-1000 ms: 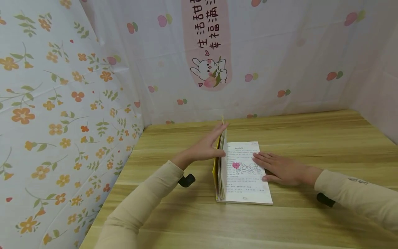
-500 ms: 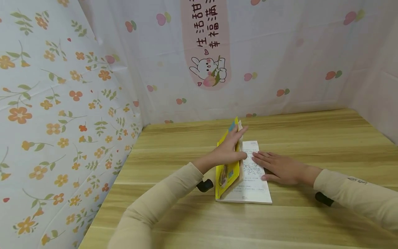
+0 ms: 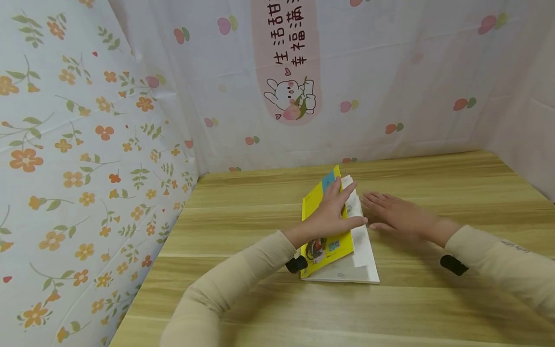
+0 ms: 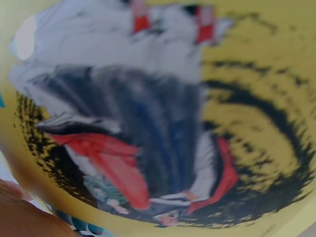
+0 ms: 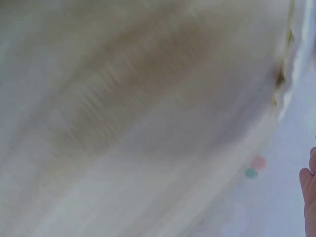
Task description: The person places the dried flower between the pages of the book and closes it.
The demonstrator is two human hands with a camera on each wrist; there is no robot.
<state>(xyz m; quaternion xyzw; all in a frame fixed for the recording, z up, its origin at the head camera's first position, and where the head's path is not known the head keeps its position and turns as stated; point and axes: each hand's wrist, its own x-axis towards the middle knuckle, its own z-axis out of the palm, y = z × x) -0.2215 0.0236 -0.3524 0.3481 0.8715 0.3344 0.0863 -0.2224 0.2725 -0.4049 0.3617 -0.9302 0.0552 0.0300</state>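
Note:
A yellow-covered book (image 3: pixel 314 205) lies partly open on the wooden table, its cover and upper pages tilted over the white lower pages (image 3: pixel 366 246). My left hand (image 3: pixel 331 214) presses on the cover with spread fingers, the thumb reaching past its right edge. Close up in the left wrist view is the printed cover (image 4: pixel 158 118), with part of the left hand (image 4: pixel 29 217) at the lower left corner. Just beyond the book's right edge, my right hand (image 3: pixel 401 214) hovers palm down with straight fingers; its fingertips (image 5: pixel 310 182) show at the right border of the right wrist view.
The wooden table (image 3: pixel 433 299) extends around the book on all sides. A white cloth printed with fruit and a rabbit (image 3: pixel 377 72) hangs behind it. At the left hangs a flower-patterned cloth (image 3: pixel 86 159).
The left hand has swung the yellow cover and upper pages from upright over to the right, down toward the lower pages. The right hand has lifted off the page.

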